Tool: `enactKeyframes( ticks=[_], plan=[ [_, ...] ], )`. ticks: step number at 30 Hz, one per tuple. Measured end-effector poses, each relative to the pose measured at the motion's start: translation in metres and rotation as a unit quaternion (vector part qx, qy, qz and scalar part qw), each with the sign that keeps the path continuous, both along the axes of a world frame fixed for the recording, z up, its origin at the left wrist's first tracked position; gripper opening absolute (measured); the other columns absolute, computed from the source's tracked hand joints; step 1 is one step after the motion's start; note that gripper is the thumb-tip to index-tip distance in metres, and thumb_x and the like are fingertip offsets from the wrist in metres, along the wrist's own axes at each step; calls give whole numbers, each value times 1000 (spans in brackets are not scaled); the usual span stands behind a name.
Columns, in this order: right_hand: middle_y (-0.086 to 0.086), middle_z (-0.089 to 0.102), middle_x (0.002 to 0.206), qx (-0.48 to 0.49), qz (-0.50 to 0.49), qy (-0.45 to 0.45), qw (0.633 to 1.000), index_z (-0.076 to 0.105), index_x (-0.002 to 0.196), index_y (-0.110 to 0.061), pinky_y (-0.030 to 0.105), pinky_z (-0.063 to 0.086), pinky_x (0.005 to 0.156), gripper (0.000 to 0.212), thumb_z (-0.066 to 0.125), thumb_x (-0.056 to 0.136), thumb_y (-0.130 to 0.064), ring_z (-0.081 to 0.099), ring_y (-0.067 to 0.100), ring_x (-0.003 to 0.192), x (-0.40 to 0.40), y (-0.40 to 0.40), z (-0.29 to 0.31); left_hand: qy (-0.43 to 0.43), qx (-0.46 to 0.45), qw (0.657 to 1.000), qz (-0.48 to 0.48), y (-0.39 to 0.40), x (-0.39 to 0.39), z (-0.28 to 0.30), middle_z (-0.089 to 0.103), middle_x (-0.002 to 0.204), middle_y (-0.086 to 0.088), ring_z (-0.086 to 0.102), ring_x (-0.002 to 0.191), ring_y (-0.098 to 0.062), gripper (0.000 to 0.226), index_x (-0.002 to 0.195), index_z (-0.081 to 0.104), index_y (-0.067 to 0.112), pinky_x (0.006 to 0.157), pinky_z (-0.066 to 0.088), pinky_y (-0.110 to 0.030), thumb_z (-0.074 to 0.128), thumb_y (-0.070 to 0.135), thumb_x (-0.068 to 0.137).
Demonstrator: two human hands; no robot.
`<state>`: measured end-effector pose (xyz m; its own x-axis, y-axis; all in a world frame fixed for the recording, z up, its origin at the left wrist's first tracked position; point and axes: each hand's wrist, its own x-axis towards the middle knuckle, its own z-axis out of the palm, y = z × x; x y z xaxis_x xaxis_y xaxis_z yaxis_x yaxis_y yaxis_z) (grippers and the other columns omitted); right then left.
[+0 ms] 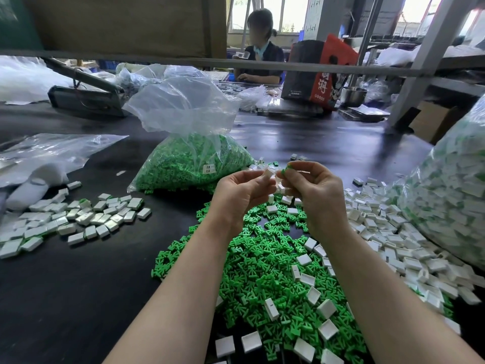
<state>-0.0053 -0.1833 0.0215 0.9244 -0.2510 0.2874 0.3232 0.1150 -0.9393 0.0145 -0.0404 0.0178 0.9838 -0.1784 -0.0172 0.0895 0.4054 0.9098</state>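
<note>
White shell [268, 175] is pinched at the curled fingertips of the left hand [244, 191], raised above the dark table [78, 285]. Just to its right, a green insert [287, 168] is gripped between thumb and forefinger of the right hand [317, 190]; contact between them cannot be told. Loose white shells [393, 245] are spread farther right.

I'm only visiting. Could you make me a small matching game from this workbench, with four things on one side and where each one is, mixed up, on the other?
1. white shell
2. green insert
3. clear bag of green parts
4. pile of pale blocks

a. at the left of the table
b. pinched in the right hand
c. behind both hands, mouth open
d. held in the left hand

Pairs: 1-d, 2-b, 3-c, 4-a
</note>
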Motion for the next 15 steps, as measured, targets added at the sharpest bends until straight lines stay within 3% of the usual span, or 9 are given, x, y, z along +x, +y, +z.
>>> enactKeyframes(
  ticks=[4, 10, 15],
  plan=[
    [3, 75, 79, 14, 0, -5, 1000, 70, 86, -15, 25, 56, 63, 9, 70, 86, -6, 70, 17, 71, 0, 2, -1, -33, 46, 998, 8, -1, -1, 0, 75, 81, -7, 73, 73, -15, 11, 89, 69, 10, 62, 55, -21, 74, 12, 80],
    [-8, 70, 70, 21, -16, 20, 999, 73, 85, -17, 22, 46, 60, 7, 76, 79, -14, 58, 4, 59, 3, 3, -5, -60, 67, 996, -2, -4, -4, 0, 75, 83, -9, 72, 75, -16, 15, 89, 70, 8, 63, 55, -20, 76, 15, 77],
    [-2, 68, 69, 66, 4, 45, 997, 73, 85, -13, 24, 43, 58, 25, 79, 65, -27, 51, 7, 54, 3, 4, -7, -61, 70, 996, -1, -4, -5, 2, 75, 86, -11, 73, 78, -18, 13, 90, 70, 8, 64, 55, -21, 76, 14, 79]
  ],
)
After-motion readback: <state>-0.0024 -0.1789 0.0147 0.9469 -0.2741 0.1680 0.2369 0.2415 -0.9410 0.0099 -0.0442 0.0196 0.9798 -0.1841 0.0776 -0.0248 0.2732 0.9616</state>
